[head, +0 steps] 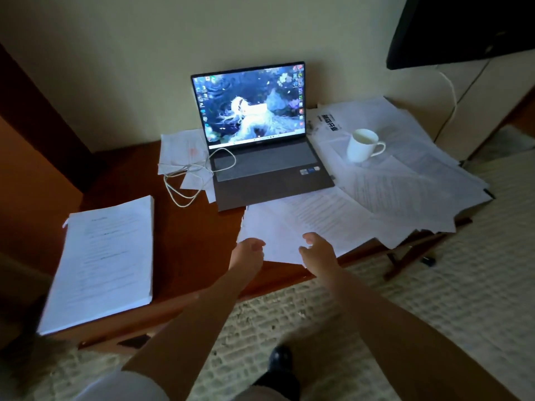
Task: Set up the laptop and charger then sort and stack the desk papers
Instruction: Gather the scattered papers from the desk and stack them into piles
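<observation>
An open laptop [260,157] with a lit screen stands at the back of the brown desk [185,227]. A white charger cable [185,180] loops at its left side over a few loose sheets [181,149]. A thick neat stack of papers [104,261] lies at the desk's left front. Scattered loose papers [390,180] cover the right side. My left hand [249,251] and my right hand [317,250] hover with relaxed fingers at the near edge of the front loose sheets [278,230], holding nothing.
A white mug [363,144] stands on the scattered papers at the right. A dark monitor [463,27] hangs at the upper right, with a white cord running down the wall. Pale patterned carpet [434,285] lies below the desk edge.
</observation>
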Demonstrator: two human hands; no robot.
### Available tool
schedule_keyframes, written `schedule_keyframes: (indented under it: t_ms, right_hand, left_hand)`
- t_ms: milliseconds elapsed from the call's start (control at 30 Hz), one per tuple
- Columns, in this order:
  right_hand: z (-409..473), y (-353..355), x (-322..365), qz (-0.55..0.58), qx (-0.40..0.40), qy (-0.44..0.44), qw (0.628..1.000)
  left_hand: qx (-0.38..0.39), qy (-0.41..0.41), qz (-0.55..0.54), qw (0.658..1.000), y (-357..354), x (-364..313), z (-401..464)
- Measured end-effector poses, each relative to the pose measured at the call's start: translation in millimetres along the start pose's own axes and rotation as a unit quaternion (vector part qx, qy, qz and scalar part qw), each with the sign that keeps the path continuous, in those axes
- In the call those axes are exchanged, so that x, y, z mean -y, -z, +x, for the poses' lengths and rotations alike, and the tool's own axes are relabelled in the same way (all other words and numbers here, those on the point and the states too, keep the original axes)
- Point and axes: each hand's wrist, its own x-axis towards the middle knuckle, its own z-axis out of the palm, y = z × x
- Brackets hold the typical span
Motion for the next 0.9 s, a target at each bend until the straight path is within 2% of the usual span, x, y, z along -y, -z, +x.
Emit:
schedule_keyframes:
  t_ms: [167, 467, 667, 900]
  right_hand:
    - [36, 38, -24, -0.020, -0.027, -0.057, 0.998]
    - [94, 108, -77, 0.015, -0.063, -0.097, 0.993]
    - [141, 161, -126, -0.107, -0.089, -0.041, 0.989]
    - [202, 244, -174, -0.215, -0.059, 0.015, 0.975]
  left_hand:
    - [0.054, -0.013, -0.012, 0.998, -49, -36, 43]
    - [0.112, -0.021, 0.005, 0.993, -125, -101, 78]
    - [0.086, -0.011, 0.000, 0.996, -188, -140, 91]
    - [0.017, 0.057, -0.051, 0.997, -256, -184, 86]
